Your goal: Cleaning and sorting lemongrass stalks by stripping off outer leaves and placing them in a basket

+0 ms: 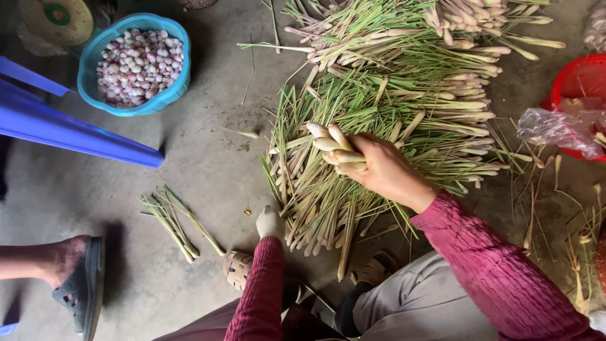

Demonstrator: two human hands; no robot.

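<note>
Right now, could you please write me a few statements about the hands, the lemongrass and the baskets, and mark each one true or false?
1. The right hand grips a small bunch of lemongrass stalks. True.
2. The blue basket holds green leaves. False: it holds small pinkish-white bulbs.
3. The left hand rests at the near edge of the lemongrass pile. True.
4. The lemongrass pile lies on a wooden table. False: it lies on the bare floor.
5. A red basket sits at the right edge of the view. True.
6. Both sleeves are blue. False: they are dark pink.
</note>
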